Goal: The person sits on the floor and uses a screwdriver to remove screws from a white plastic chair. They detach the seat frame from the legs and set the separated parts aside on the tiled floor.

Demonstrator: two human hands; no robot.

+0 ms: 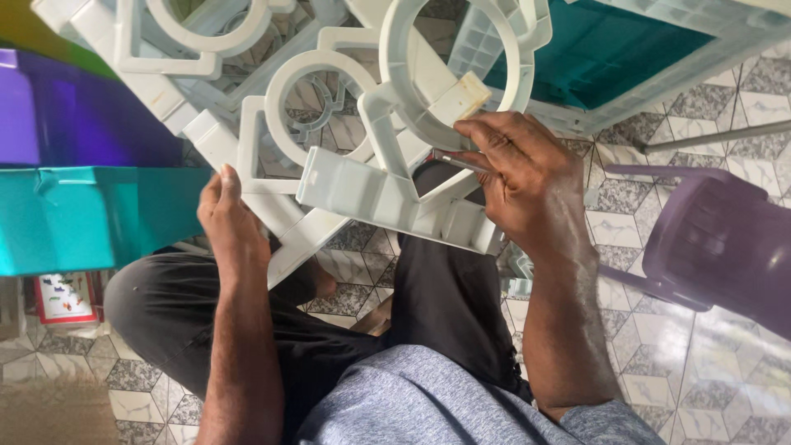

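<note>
White plastic makes up the big openwork frame [346,165] that fills the upper middle of the view, a lattice of rings and ribbed bars resting against the person's lap. The person sits over a tiled floor [725,379] of grey and white hexagons, in dark trousers [445,305] and a grey shirt [428,404].

The left hand [231,227] comes up from below with its forearm nearly vertical; its fingers curl together over the frame's lower left bar, gripping it from underneath, with the thumb along the edge.

The right hand [527,185] reaches in from the lower right, wrist bent inward. Its fingers are bunched together and pinch a thin blade [461,161], whose tip lies against the lower rim of the large ring at the frame's upper right.

A teal box [82,214] sits just left of the left hand, with a purple bin [58,115] above it. A purple plastic chair [717,243] lies near the right forearm, leaving a strip of bare tiles between them. A teal-lined crate [610,49] lies behind the frame at the top right.
</note>
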